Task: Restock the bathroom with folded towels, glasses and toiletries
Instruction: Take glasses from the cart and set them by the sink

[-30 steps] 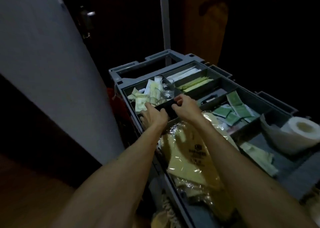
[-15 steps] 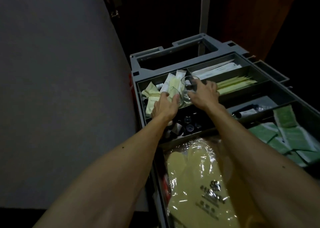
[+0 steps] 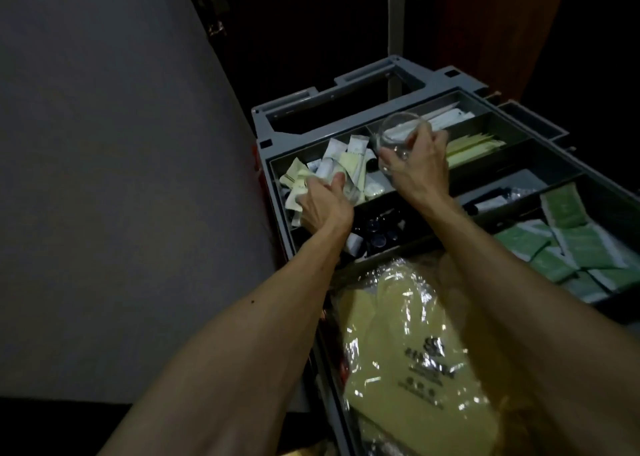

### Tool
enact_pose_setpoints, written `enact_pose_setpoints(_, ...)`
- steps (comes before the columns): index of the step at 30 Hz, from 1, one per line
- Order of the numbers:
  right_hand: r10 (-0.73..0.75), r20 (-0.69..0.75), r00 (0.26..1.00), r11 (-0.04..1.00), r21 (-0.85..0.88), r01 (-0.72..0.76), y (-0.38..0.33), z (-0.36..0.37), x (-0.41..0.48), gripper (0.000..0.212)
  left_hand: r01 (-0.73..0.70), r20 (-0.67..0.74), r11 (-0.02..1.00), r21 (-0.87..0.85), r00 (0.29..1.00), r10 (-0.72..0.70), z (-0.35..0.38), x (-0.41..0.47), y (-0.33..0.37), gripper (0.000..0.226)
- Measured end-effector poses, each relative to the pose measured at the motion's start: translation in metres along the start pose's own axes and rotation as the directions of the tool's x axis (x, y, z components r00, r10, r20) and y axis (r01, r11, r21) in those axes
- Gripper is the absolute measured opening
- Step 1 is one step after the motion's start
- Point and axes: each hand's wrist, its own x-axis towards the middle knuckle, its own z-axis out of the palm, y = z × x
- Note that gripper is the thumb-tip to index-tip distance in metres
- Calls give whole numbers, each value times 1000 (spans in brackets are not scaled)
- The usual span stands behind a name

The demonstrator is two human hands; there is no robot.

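Note:
My right hand (image 3: pixel 415 171) holds a clear drinking glass (image 3: pixel 398 133), tilted and lifted a little above the back compartments of the grey cart tray (image 3: pixel 264 150). My left hand (image 3: pixel 322 206) reaches into the left compartment among pale sachets and tubes (image 3: pixel 346 150). It closes around a second clear glass (image 3: pixel 351 192), which shows only beside the thumb. A compartment of small dark bottles (image 3: pixel 377 230) lies just under my left wrist.
Yellow items wrapped in plastic (image 3: pixel 415 334) fill the near section of the cart. Green packets (image 3: pixel 561 247) lie at the right, yellow strips (image 3: pixel 474 144) and white packets (image 3: pixel 446 118) at the back. A grey wall (image 3: pixel 104 144) stands close on the left.
My right hand has lifted the glass up out of the compartment and tilted it. My left hand has moved further into the sachet compartment, onto the second glass.

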Motion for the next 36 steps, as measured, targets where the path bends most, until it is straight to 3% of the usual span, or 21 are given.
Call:
enact_pose_setpoints(6,-8,-167,986,996,87,22,-3,-64,-48,42,-181,-37,963,-201,984,177,-18,-53,17,36)
enact_pose_setpoints(11,24,-268,963,998,62,-8,-13,-123,-107,48,-277,49,907,-316,950,307,-49,-124,19,27)
enact_pose_setpoints(14,23,-317,948,994,106,12,-25,-153,-145,49,-363,139,863,-352,891,432,-80,-165,1,25)
enact_pose_setpoints(17,28,-329,944,969,241,56,-42,-174,-191,56,-491,209,768,-413,769,604,-124,-200,-30,28)
enact_pose_setpoints(21,65,-142,988,855,518,18,-66,-187,-265,61,-480,385,721,-500,623,681,-198,-240,-71,26)
enact_pose_setpoints(23,115,73,991,747,651,-134,-74,-185,-300,57,-435,501,739,-514,547,670,-239,-254,-95,44)
enact_pose_setpoints(25,161,276,947,595,739,-316,-87,-176,-334,59,-400,570,759,-514,503,650,-277,-264,-121,56)
enact_pose_setpoints(28,115,464,878,511,730,-453,-103,-150,-381,51,-350,603,787,-509,507,616,-326,-277,-163,70)
enact_pose_setpoints(31,70,625,777,379,704,-601,-112,-119,-428,59,-273,581,834,-480,613,535,-361,-290,-214,84)
enact_pose_setpoints(36,49,728,684,517,567,-641,-123,-66,-495,60,77,556,847,-525,785,273,-396,-306,-294,83)
